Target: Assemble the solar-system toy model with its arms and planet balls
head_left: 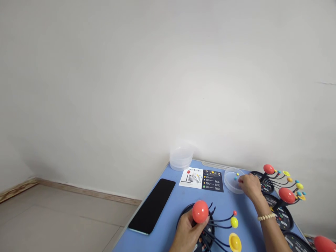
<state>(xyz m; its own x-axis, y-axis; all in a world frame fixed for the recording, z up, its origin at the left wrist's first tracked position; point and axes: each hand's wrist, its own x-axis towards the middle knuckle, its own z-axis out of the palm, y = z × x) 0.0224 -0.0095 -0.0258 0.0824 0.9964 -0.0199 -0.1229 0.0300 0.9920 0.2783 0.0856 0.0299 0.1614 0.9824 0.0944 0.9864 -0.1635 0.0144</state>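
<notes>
My left hand (186,233) is closed around the stem of a solar system model, just below its big red ball (200,211). Black curved arms fan out from the stem over a round black base; some carry a small red ball (235,212), a yellow ball (234,222) and a yellow ringed planet (235,242). Other arms have bare tips. My right hand (250,185), fingers pinched together, reaches over a clear round dish (229,187). Inside the dish lie a small yellow ball (237,174) and small blue balls. Whatever the right fingertips hold, if anything, is hidden.
A printed instruction sheet (194,179) lies behind the model. Left of it are stacked clear tubs (181,159) and a dark phone (153,206). More models with red balls (287,195) line the right side of the blue table (168,218). A wall stands behind.
</notes>
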